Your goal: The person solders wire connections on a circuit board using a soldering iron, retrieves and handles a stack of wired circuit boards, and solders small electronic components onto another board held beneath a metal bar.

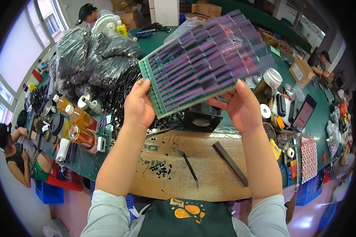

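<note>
A green circuit board panel (194,65) with rows of narrow strips is tilted up over the workbench, its right end smeared by motion. My left hand (140,104) grips it at the lower left corner, thumb on the front face and fingers behind. By the lower right edge is my right hand (241,104), thumb raised and fingers apart; whether it touches the panel is hard to tell. Beneath, on a brown board (170,146), lie small black parts (161,171), a short black cable (190,169) and a dark flat bar (230,164).
Behind the panel sits a black box-shaped device (203,118). Bagged black cables (87,55), drink bottles (81,117) and a can (82,135) crowd the left. To the right are a flask (268,85), tape roll (265,112) and propped phone (303,112). Other people sit nearby.
</note>
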`<state>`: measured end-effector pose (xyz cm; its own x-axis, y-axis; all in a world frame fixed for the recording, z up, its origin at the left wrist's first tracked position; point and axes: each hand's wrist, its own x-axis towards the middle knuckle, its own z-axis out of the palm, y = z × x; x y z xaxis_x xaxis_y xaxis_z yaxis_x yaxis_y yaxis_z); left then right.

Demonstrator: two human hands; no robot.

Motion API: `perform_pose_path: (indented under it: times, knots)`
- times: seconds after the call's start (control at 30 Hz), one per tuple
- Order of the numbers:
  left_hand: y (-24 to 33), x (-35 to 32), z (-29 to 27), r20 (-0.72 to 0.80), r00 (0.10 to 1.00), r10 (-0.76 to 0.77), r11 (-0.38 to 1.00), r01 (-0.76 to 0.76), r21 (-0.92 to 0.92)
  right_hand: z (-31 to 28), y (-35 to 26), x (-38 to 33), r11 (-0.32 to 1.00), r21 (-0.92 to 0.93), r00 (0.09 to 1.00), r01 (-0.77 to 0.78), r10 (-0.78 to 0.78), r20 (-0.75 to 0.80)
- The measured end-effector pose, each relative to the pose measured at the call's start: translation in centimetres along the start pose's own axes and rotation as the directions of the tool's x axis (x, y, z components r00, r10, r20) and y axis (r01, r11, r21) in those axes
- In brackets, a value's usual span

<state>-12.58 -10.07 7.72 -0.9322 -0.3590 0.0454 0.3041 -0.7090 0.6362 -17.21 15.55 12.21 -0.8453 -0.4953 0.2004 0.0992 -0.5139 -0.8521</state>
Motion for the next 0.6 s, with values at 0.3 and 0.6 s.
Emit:
perform_pose_path:
  times: [0.3,0.6]
  knots:
    - [-2.3,-8.1,0.7,-0.087,0.975,-0.203,0.959,0.216,0.183,0.4,3.1,-6.4,0.990,0.089,0.914,-0.113,0.139,-0.381]
    - [-4.0,-8.9,-0.5,0.049,0.981,-0.189,0.982,0.188,0.020,-0.6,3.8,-7.6,0.971,0.153,0.928,-0.182,0.221,-0.299]
